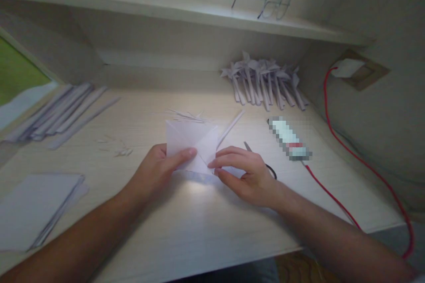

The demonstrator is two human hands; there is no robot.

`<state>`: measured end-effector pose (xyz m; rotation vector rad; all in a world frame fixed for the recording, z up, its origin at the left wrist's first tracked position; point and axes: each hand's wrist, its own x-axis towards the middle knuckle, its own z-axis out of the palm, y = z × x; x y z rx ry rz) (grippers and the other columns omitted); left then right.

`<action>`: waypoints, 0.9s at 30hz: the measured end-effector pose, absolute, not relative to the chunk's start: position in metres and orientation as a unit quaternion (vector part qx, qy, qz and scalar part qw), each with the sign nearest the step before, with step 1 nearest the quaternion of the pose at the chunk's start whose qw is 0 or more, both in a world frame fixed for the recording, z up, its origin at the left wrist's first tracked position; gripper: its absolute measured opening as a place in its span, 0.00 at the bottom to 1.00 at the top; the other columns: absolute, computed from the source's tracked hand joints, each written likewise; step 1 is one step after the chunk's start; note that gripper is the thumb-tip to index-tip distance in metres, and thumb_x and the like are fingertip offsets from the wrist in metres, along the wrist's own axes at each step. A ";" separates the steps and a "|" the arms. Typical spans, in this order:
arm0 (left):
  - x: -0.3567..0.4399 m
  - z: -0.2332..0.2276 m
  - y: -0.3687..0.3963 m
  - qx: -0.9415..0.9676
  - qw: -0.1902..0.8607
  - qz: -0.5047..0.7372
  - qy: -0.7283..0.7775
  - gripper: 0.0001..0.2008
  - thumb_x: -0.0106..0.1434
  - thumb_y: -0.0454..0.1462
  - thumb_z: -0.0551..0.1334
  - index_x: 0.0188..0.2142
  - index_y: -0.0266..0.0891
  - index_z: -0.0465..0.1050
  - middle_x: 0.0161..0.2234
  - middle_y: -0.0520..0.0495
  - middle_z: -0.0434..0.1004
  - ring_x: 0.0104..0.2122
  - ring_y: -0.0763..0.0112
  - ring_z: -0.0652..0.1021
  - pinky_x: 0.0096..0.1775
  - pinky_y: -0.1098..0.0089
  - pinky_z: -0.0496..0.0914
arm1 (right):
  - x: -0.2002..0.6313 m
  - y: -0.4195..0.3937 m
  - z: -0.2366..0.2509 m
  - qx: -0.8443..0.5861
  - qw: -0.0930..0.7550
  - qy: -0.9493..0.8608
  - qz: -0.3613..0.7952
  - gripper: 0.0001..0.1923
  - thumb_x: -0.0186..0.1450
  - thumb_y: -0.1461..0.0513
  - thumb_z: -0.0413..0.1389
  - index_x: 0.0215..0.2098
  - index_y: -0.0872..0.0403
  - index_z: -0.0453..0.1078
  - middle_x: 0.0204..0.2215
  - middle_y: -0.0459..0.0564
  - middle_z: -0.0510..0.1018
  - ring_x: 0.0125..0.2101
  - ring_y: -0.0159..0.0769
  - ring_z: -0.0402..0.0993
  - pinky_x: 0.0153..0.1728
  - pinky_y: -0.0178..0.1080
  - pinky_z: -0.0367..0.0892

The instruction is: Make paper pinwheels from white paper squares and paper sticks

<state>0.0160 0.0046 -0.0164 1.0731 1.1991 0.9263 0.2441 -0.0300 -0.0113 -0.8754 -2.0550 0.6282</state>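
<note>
- Hands meet at the middle of the bench point(206, 225), both on a folded sheet of white paper point(194, 143).
- Left hand point(156, 170) holds the paper's left side, its grip pinching the sheet with the thumb laid across the front and the fingers behind it.
- Right hand point(245, 172) has its fingertips pressed together on the paper's lower right corner, pinching a fold there.
- The paper stands partly lifted off the bench, its folded flaps forming a point near the centre.
- Scissors point(262, 159) lie just behind the right hand, mostly hidden by it.
- A thin paper strip point(230, 128) lies slanted just beside the paper's upper right edge.
- Paper pinwheels point(265, 82) are bunched at the back edge of the bench, to the right.
- Long paper strips point(56, 112) lie in a pile near the left edge.
- A stack of white sheets point(36, 208) sits at the front left corner.
- A red cable point(335, 199) runs along the right side from a wall socket point(357, 70) to a blurred object point(288, 137).
- Glasses point(265, 4) rest on the shelf point(149, 6) above.
</note>
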 end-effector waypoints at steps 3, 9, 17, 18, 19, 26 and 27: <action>0.011 -0.021 0.007 0.495 0.633 0.364 0.470 0.15 0.55 0.48 0.72 0.31 0.39 0.83 0.30 0.42 0.82 0.30 0.56 0.79 0.37 0.61 0.74 | 0.242 -0.031 -0.013 -0.359 0.410 -0.798 0.257 0.08 0.69 0.66 0.59 0.45 0.49 0.77 0.40 0.48 0.84 0.42 0.37 0.79 0.46 0.41 0.73; 0.010 -0.017 0.005 0.502 0.636 0.357 0.465 0.16 0.55 0.50 0.71 0.32 0.39 0.84 0.32 0.41 0.84 0.31 0.55 0.80 0.37 0.62 0.74 | 0.240 -0.030 -0.012 -0.381 0.424 -0.775 0.274 0.06 0.68 0.66 0.60 0.42 0.50 0.77 0.38 0.47 0.83 0.40 0.37 0.79 0.45 0.41 0.72; 0.018 -0.003 -0.001 0.524 0.569 0.376 0.509 0.17 0.49 0.48 0.74 0.34 0.40 0.85 0.33 0.43 0.86 0.33 0.51 0.82 0.35 0.62 0.75 | 0.240 -0.034 -0.011 -0.421 0.421 -0.737 0.319 0.06 0.66 0.67 0.61 0.39 0.51 0.77 0.35 0.47 0.83 0.36 0.36 0.79 0.41 0.39 0.73; 0.018 -0.002 -0.001 0.524 0.563 0.381 0.513 0.16 0.49 0.48 0.74 0.34 0.41 0.85 0.33 0.43 0.86 0.34 0.51 0.82 0.35 0.62 0.76 | 0.240 -0.034 -0.010 -0.430 0.422 -0.730 0.323 0.05 0.65 0.67 0.61 0.38 0.51 0.78 0.35 0.47 0.83 0.36 0.35 0.79 0.40 0.39 0.73; 0.019 0.000 -0.002 0.523 0.558 0.385 0.517 0.16 0.49 0.47 0.75 0.35 0.41 0.85 0.34 0.44 0.86 0.34 0.50 0.82 0.35 0.62 0.76 | 0.239 -0.034 -0.010 -0.438 0.424 -0.722 0.326 0.05 0.65 0.67 0.62 0.37 0.52 0.78 0.34 0.47 0.83 0.35 0.35 0.79 0.40 0.38 0.74; 0.021 0.001 -0.005 0.514 0.559 0.394 0.518 0.16 0.49 0.47 0.75 0.34 0.40 0.85 0.34 0.43 0.86 0.34 0.50 0.82 0.34 0.62 0.76 | 0.238 -0.034 -0.015 -0.455 0.439 -0.696 0.339 0.05 0.64 0.67 0.63 0.37 0.51 0.78 0.34 0.47 0.83 0.35 0.35 0.79 0.41 0.39 0.74; 0.022 0.001 -0.005 0.514 0.559 0.394 0.518 0.16 0.48 0.47 0.75 0.34 0.40 0.85 0.34 0.43 0.86 0.34 0.50 0.82 0.34 0.62 0.76 | 0.238 -0.034 -0.016 -0.456 0.442 -0.692 0.344 0.04 0.64 0.67 0.63 0.36 0.51 0.78 0.33 0.47 0.83 0.35 0.36 0.79 0.41 0.40 0.73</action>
